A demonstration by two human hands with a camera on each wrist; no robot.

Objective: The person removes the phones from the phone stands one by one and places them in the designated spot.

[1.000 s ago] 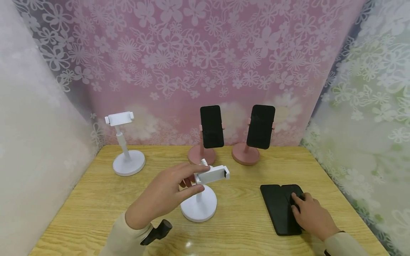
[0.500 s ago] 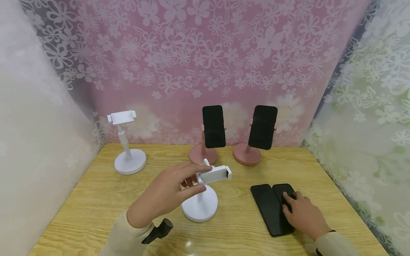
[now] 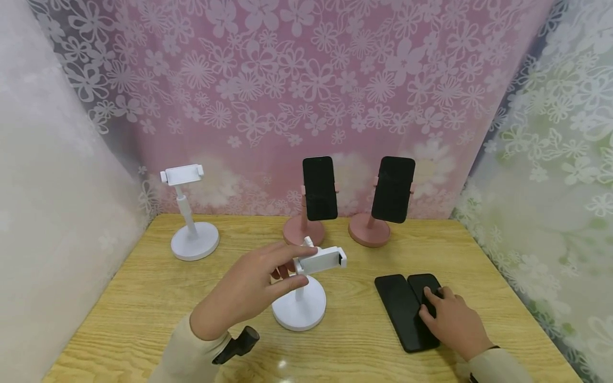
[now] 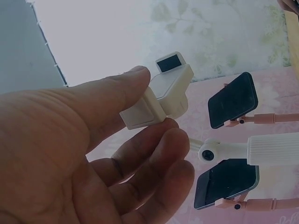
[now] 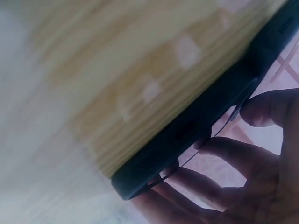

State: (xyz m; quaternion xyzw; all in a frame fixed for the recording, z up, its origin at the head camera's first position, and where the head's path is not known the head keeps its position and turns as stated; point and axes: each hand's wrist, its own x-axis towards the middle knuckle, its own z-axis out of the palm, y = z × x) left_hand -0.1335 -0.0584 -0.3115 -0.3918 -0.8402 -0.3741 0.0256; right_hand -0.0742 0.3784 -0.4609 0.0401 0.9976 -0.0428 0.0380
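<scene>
Left hand (image 3: 256, 279) at the front white stand (image 3: 298, 311), right hand (image 3: 455, 322) at the outer flat phone (image 3: 422, 280)

A pink floral cloth (image 3: 268, 80) closes off the back, with a pale patterned sheet (image 3: 551, 159) along the right. Before them spreads the wood-grain table (image 3: 134, 314).

Two pink stands (image 3: 303, 234) stand near its back edge, each bearing a dark, upright phone (image 3: 320, 189) at a slight tilt. Well to their left is the rear white stand (image 3: 185, 210). The front white stand is the nearest of the four, around the table's middle; seen from the head, its top overlaps the left pink base and hides a little of it.

The left hand pinches one end of this stand's holder (image 3: 321, 260) between thumb and fingertips, hiding that end from the head camera, with the remaining fingers bent below. The right hand bends over the outer flat phone, fingers touching it and covering its lower part. The right wrist view is blurred, so whether they clasp its edges or merely rest there cannot be told. The inner flat phone (image 3: 402, 311) lies just beside it, toward the table's middle.

Smaller still are the black wrist mount (image 3: 237, 346) at the left cuff and the dark pad (image 4: 168, 63) inside the holder's free end.
</scene>
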